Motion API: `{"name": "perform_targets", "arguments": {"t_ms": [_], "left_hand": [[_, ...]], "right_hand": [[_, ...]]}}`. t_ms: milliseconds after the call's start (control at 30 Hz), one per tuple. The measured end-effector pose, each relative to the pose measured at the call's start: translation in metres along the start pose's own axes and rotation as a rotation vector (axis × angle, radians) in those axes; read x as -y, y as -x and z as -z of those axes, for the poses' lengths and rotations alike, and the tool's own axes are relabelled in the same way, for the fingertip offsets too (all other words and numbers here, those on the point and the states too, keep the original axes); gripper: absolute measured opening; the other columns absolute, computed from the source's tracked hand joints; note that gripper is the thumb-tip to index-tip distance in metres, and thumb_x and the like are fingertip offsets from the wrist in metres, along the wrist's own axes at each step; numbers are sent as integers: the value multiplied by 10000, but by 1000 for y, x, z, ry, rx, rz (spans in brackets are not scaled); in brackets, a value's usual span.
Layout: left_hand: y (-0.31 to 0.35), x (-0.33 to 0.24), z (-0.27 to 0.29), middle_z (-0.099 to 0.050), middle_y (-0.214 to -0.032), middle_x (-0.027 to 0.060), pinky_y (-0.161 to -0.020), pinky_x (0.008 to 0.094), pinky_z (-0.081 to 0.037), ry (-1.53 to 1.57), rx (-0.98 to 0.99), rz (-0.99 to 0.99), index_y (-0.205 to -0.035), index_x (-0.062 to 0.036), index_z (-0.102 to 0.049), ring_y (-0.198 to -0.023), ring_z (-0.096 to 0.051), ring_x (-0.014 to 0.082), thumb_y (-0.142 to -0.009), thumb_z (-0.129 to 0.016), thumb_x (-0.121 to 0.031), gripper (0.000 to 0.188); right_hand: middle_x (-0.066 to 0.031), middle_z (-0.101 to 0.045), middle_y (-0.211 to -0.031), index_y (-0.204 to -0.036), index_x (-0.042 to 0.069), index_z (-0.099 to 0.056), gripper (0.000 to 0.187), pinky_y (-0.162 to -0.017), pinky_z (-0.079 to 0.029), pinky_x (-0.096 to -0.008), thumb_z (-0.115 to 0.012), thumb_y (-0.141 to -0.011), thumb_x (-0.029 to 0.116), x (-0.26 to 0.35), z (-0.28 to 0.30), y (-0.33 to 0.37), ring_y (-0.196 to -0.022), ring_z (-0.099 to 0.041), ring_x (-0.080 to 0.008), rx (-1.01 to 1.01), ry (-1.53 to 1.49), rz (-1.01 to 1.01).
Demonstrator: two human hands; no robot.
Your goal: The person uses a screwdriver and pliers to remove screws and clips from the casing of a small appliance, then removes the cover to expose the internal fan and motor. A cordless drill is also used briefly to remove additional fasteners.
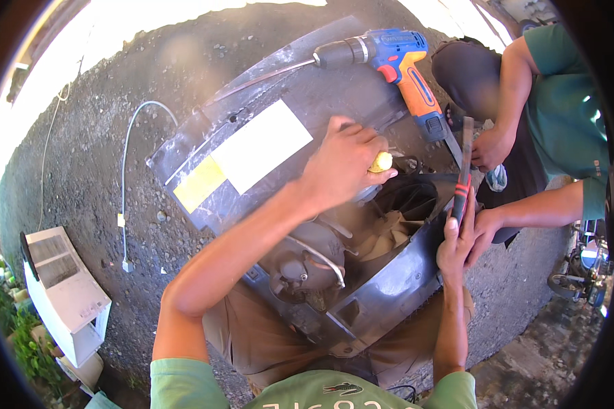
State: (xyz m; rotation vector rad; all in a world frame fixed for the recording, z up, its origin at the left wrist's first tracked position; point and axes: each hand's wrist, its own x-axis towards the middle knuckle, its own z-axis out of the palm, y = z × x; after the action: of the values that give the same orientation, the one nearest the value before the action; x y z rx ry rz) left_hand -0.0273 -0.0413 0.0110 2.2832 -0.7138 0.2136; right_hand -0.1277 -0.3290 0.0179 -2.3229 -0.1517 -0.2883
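Observation:
My left hand (348, 163) is closed around something with a rounded yellow end (382, 161); the rest of it is hidden by the fingers. It is held above an opened dark metal appliance (389, 286). Inside the housing show a round motor (300, 262) with a pale hose across it and a cream fan (387, 235). At the housing's right edge, my right hand (455, 249) grips a flat-bladed hand tool (463, 194) with a red and black handle, its blade pointing away from me. Its exact kind is unclear.
A blue and orange cordless drill (409, 75) with a long bit lies on the far metal panel (184, 160), near a white label. A co-worker's hand (483, 232) is beside my right hand; the other hand (492, 148) is farther off. A white box (65, 293) stands left.

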Motion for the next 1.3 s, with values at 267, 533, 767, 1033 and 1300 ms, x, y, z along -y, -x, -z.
{"name": "perform_targets", "arguments": {"t_ms": [267,533,767,1033,1300], "left_hand": [[7,-42,-41,-624,-749,122,-691,456,-455,447,-344,388,-898,-40,-668,-704,-601,336,-846,-750,-317,293],[-47,-23,-19,-531,-620,171,-554,372,-424,464,15,158,-749,24,-602,-537,-420,218,-895,-731,-235,324],[-68,-105,40,-582,-608,86,-515,351,-451,166,-789,-99,-776,-45,-663,-525,-581,199,-839,-728,-195,175],[-39,-84,79,-569,-770,56,-699,325,-463,705,-127,274,-931,-18,-549,-756,-573,139,-820,-664,-87,174],[7,-43,58,-521,-942,47,-801,295,-431,759,54,188,-1202,-84,-412,-859,-498,136,-859,-516,29,376]], "right_hand": [[-261,-483,-1440,-1502,-65,-299,754,-1077,-379,-395,-556,-980,413,3,-3,-2,-1291,-521,-342,29,-91,-26],[-266,-503,-1414,-1502,-40,-323,725,-1072,-381,-408,-595,-962,360,2,-3,-4,-1282,-524,-369,62,72,43],[-280,-505,-1411,-1491,-50,-339,676,-1074,-382,-412,-599,-946,253,-2,-1,-3,-1274,-530,-393,58,-84,22],[-240,-502,-1431,-1502,-45,-324,703,-1094,-362,-393,-575,-963,329,6,1,2,-1302,-513,-329,-41,-153,-69],[-227,-502,-1432,-1499,-45,-330,765,-1075,-384,-382,-591,-963,435,2,-3,-1,-1285,-525,-314,-5,-85,-22]]}}
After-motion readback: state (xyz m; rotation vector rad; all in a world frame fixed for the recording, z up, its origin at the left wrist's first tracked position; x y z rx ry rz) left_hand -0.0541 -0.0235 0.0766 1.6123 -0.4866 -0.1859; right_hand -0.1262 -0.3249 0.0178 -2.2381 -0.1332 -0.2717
